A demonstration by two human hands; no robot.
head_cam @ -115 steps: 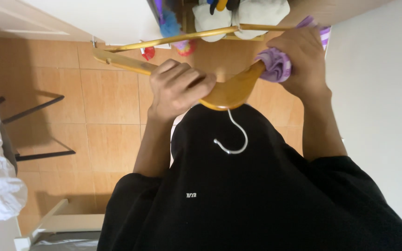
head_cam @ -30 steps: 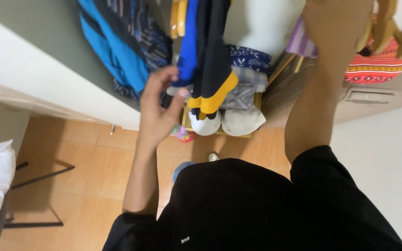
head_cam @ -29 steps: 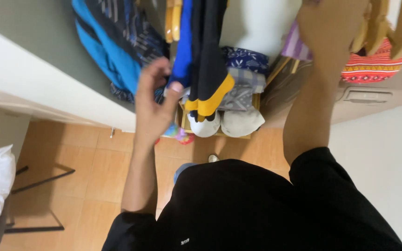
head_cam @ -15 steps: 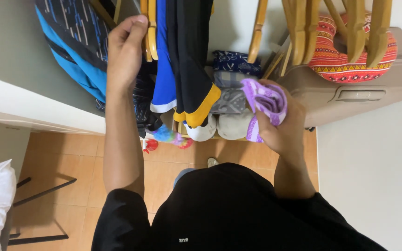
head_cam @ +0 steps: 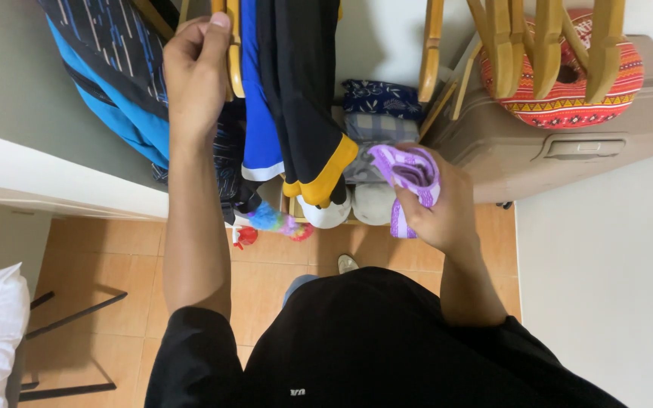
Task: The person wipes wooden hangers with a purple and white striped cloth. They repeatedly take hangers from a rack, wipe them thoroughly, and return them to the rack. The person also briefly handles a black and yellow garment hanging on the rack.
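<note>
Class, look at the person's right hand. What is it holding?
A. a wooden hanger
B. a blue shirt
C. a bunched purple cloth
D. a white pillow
C. The right hand grips a bunched purple cloth in front of the wardrobe, while the left hand is raised to a wooden hanger among the hanging clothes.

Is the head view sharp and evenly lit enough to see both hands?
Head view: soft, even indoor light, no glare; left hand on a wooden hanger and right hand gripping bunched purple cloth are both sharp; wide-angle lens bends the white wall edges; only faint shadows on the orange floor tiles.
</note>
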